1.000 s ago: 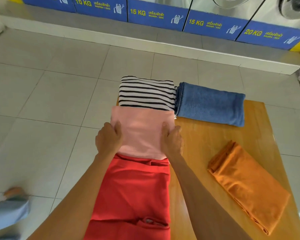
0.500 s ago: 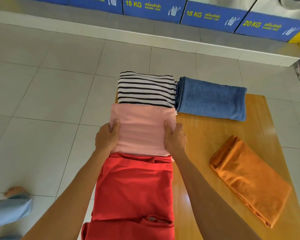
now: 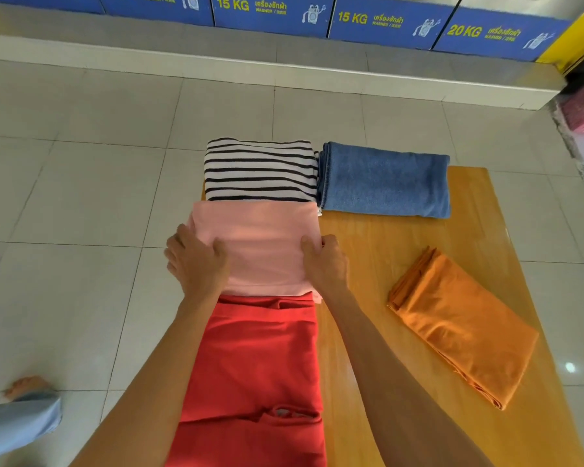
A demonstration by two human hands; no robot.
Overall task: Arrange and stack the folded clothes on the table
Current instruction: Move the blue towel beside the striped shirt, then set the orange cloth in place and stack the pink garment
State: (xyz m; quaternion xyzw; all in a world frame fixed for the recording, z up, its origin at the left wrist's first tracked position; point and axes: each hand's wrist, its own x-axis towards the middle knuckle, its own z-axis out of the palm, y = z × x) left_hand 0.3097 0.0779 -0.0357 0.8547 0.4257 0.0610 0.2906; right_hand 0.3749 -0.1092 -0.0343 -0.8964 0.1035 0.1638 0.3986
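A folded pink cloth [image 3: 262,244] lies along the left side of the wooden table [image 3: 385,264]. My left hand [image 3: 196,261] grips its left edge and my right hand [image 3: 322,261] grips its right edge. Beyond it, at the table's far left corner, sits a folded black-and-white striped shirt [image 3: 260,170]. A folded red garment [image 3: 260,358] lies just in front of the pink one, between my forearms. A folded blue towel [image 3: 385,180] rests at the far edge right of the striped shirt. A folded orange cloth [image 3: 459,325] lies at an angle on the right.
The table's left edge runs beneath the row of clothes, with tiled floor [image 3: 81,214] beside it. A raised step [image 3: 250,65] and blue washer panels [image 3: 270,11] line the back. A foot and light-blue trouser leg [image 3: 21,416] show at lower left.
Both hands have stayed on the pink cloth's sides; the left hand now reaches further over its left edge. The cloth has hardly shifted; the view has tilted a little.
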